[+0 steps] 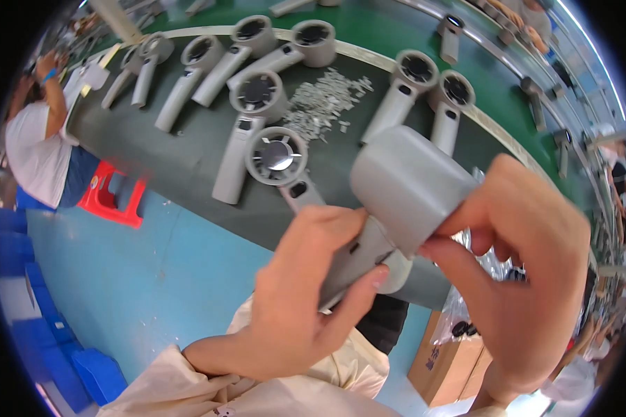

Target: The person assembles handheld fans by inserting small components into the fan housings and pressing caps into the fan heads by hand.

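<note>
The left hand (285, 285) grips the handle of a grey handheld fan (407, 182), fingers wrapped round it, while the right hand (525, 260) has its fingers pinching the edge of the fan's round head; the fan is held up at the near side of the tabletop (153, 154). Other grey fans (235, 160) lie there beside a loose heap of small pale pieces (321, 108). At lower right stands a brown cardboard box (442, 368), with a clear plastic bag (452, 306) and round black pieces (460, 328) at its top. Blue bins (99, 375) are at lower left, contents too unclear to tell
</note>
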### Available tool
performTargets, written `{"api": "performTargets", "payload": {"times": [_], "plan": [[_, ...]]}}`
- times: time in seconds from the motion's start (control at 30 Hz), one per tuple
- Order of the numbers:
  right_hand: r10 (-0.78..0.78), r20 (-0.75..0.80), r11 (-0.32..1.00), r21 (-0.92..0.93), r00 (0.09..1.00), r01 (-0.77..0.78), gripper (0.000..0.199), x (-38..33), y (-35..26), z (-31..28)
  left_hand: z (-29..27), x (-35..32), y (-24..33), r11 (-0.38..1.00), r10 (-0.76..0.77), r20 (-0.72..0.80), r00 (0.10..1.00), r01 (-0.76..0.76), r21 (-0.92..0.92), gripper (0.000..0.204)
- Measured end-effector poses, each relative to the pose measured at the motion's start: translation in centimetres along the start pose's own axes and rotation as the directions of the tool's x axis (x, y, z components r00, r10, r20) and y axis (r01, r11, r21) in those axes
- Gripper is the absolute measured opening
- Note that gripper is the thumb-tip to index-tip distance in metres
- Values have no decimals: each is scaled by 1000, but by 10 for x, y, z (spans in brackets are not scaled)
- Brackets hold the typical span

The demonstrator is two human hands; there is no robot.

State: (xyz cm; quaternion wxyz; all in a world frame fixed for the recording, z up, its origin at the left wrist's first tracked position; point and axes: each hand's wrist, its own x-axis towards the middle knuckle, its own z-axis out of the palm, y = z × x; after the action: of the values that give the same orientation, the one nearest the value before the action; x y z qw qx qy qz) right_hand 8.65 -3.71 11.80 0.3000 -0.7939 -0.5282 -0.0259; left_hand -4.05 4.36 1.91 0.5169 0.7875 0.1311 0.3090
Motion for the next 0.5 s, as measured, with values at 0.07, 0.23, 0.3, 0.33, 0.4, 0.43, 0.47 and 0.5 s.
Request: {"api": "performTargets", "payload": {"times": [0.07,0.23,0.3,0.33,0.4,0.43,0.47,0.5], "plan": [[284,250,955,-156,926,-250,24,7,-12,-21,3,4,0,997,74,77,994,-76,25,37],[334,160,942,-81,929,-325,21,-39,45,-45,16,4,7,985,-98,-1,995,97,-144,35],[335,121,942,-46,934,-332,20,-74,78,-71,24,7,8,943,-215,29,976,215,-255,36],[320,112,947,-2,941,-322,20,-45,83,-46,29,8,8,944,-223,37,974,226,-240,36],[311,86,949,34,946,-315,20,-58,92,-47,33,8,10,777,-305,170,937,348,-524,36],[300,75,951,55,951,-305,20,-61,98,-49,36,7,8,743,-285,205,936,351,-569,37],[290,64,953,76,955,-294,20,-61,95,-42,37,6,6,736,-288,215,933,360,-573,37],[280,52,954,97,959,-283,21,-69,101,-45,38,5,4,698,-295,238,925,379,-608,37]]}}
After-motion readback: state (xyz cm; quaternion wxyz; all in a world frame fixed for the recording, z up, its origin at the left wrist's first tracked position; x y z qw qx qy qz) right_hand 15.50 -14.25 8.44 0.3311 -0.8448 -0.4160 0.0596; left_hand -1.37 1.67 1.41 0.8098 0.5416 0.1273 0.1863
